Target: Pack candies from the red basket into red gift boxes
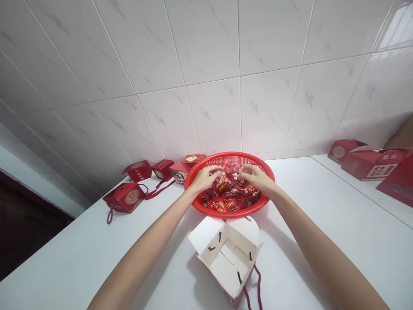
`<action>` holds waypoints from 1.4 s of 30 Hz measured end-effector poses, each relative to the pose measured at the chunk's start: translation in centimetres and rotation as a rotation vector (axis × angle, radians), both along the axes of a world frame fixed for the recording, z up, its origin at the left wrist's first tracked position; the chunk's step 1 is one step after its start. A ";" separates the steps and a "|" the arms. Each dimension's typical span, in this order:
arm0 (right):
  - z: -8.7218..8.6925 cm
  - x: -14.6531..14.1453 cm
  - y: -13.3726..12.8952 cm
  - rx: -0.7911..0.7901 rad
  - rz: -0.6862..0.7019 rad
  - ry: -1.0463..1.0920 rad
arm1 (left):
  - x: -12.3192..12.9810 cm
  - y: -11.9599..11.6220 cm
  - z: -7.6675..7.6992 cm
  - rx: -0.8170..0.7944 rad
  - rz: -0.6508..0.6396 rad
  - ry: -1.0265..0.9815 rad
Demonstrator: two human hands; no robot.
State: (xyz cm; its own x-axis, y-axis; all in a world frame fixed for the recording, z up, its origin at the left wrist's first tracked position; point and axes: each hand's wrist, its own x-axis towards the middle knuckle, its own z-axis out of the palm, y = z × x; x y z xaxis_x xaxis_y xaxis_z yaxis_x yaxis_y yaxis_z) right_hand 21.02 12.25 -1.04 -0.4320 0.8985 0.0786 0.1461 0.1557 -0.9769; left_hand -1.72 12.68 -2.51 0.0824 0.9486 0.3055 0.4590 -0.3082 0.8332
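The left hand (pixel 207 178) had its thumb and forefinger drawn together at the tips, pinching the upper edge of a patterned packet (pixel 222 182) with a green patch, which was tilted up over the heap in the red basket (pixel 228 214). The right hand (pixel 255 177) was bent over the basket's other side, thumb and fingers curled toward each other beside the packets; whether they gripped one could not be told. Below both hands lay the other red wrapped packets (pixel 230 204), loosely heaped. An open box (pixel 229 258), white inside, stood on the white table (pixel 80 254) just in front of the basket, between the forearms, its flaps spread and a dark red cord (pixel 259 280) trailing from one side. Closed red boxes (pixel 125 197) sat left of the basket, and more red boxes (pixel 366 163) stood well apart at the far right, near the tiled wall (pixel 211 51). Both forearms (pixel 155 243) reached forward and inward from the near edge, wrists above the basket's rim, palms turned mostly down.
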 end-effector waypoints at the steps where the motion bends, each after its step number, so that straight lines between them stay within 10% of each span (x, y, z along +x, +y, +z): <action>1: 0.0 0.0 0.0 -0.001 0.008 0.008 | 0.2 -0.1 0.2 0.000 -0.021 -0.002; 7: -0.4 0.0 0.3 0.003 0.089 0.025 | 1.5 -1.6 1.6 -0.045 -0.302 0.074; 17: 0.4 -0.1 0.0 -0.002 0.226 -0.027 | 1.9 -2.3 2.1 -0.048 -0.364 0.129; 27: -0.3 -0.1 0.3 -0.005 -0.064 0.107 | 1.1 -2.0 0.8 -0.319 -0.409 0.766; 34: -0.3 -0.2 0.4 -0.103 -0.033 0.159 | 0.6 -1.6 0.0 -0.435 -0.371 0.694; 42: -0.2 -0.1 0.6 -0.126 0.048 0.226 | 0.3 -1.4 0.6 -0.192 -0.229 0.443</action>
